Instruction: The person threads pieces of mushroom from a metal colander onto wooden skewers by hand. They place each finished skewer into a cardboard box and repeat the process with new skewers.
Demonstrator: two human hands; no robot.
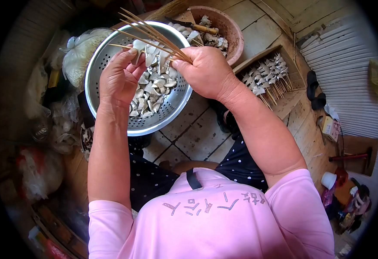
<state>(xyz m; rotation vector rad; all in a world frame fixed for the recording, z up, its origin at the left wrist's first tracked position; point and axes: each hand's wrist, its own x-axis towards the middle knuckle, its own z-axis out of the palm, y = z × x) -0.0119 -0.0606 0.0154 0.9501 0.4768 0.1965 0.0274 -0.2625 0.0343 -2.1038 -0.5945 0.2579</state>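
My right hand (206, 71) is closed around a bunch of thin wooden skewers (148, 31) that fan out to the upper left. Pale slices that look like mushroom (153, 55) are threaded on one skewer, below the bare ones. My left hand (120, 77) pinches a white mushroom slice (139, 46) near that skewer's pointed end. Both hands are over a metal colander (145, 131) with a perforated wall. Loose grey-and-white mushroom pieces (150, 97) lie in the bottom of it, partly hidden by my hands.
A pinkish basin (236, 36) with mushrooms and a wooden-handled knife (204, 29) stands behind the colander. To the right, a box (296, 97) holds several filled skewers (269, 77). Plastic bags (83, 54) crowd the left. Black slippers (315, 93) lie far right.
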